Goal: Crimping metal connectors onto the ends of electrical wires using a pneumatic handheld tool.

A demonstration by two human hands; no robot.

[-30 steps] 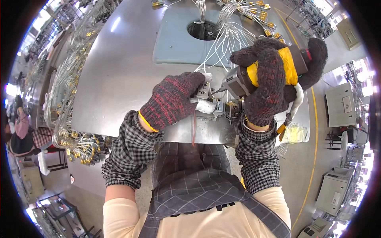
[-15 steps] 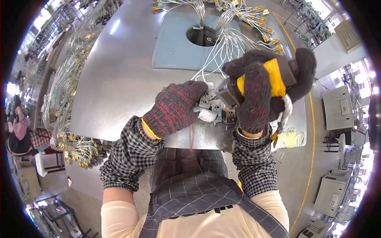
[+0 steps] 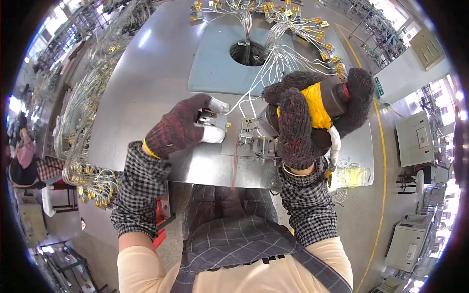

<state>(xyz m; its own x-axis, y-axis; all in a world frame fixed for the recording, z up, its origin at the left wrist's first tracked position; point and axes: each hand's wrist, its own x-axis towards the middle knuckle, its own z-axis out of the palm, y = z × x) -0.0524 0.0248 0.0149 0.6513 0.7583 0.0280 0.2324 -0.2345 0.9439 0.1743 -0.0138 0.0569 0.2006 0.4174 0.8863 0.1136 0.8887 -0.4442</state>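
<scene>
My left hand [image 3: 178, 126], in a dark red-and-black knit glove with white-wrapped fingertips, pinches a small metal connector [image 3: 209, 118] just above the table. A white wire runs near it toward the wire bundle. My right hand [image 3: 296, 134], in a dark glove, is wrapped round a dark power tool [image 3: 267, 121] bound with yellow tape, probably a power screwdriver. Its front end points left, close to a small metal fixture [image 3: 247, 128] on the table. My right hand hides part of the tool and some of the fixture's right side.
White wires [image 3: 281, 56] with yellow-ended connectors fan out around a round hole [image 3: 248, 52] in a blue-grey plate [image 3: 210, 63] on the metal table [image 3: 127, 107]. More wire bundles [image 3: 83, 117] hang along the left. A person [image 3: 24, 156] sits at the far left.
My left hand has moved left, away from the fixture, with the metal connector in its fingers, leaving the fixture in view. My right hand and the tool have shifted slightly left and down.
</scene>
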